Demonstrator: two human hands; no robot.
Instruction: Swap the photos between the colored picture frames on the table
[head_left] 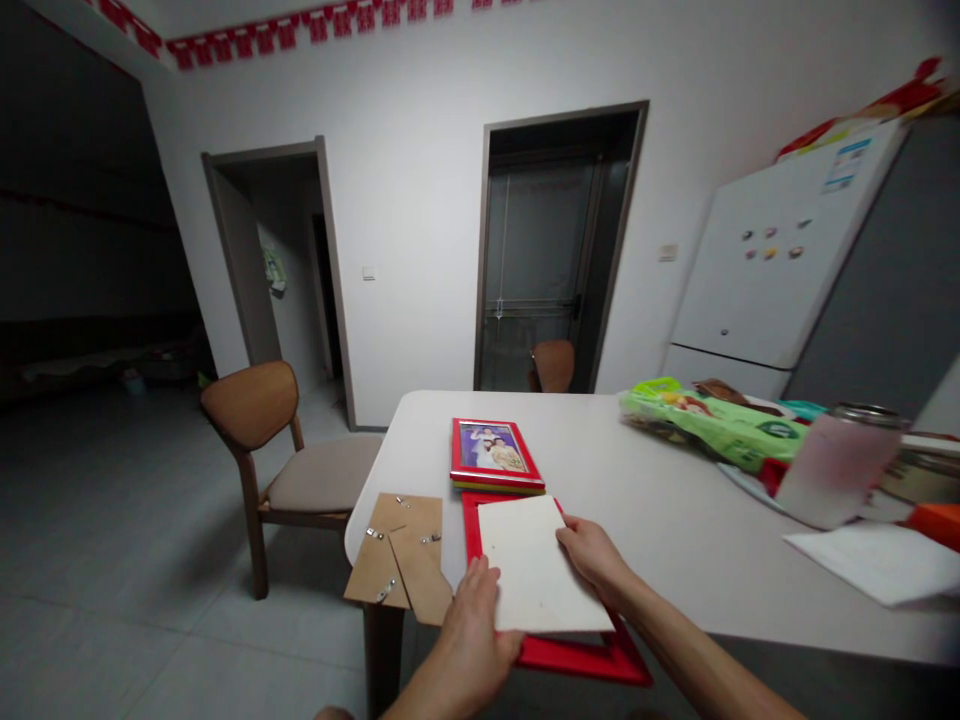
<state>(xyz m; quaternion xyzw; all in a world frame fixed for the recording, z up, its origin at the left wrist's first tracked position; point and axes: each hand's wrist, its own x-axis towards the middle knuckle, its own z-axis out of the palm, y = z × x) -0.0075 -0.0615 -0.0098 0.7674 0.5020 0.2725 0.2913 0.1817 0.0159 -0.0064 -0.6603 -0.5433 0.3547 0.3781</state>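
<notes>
A white rectangular sheet (540, 570), stiff like card, lies tilted over a red picture frame (559, 655) at the table's near edge. My right hand (596, 560) pinches its right edge, thumb on top and the other fingers partly hidden. Along the sheet's left side and lower left corner my left hand (476, 630) holds it between fingers and thumb. Beyond the sheet, a second red frame with a photo (491, 450) rests on top of a yellow-edged piece. To the left is a brown backing board (397, 550) with metal clips and a stand flap, jutting over the table edge.
The white table (600, 470) carries a green package (712, 425), a pinkish jar (840, 470) and white tissue (881, 560) on the right. A wooden chair (322, 475) stands at the left; another chair back (553, 366) shows behind the table. A fridge (780, 250) stands back right.
</notes>
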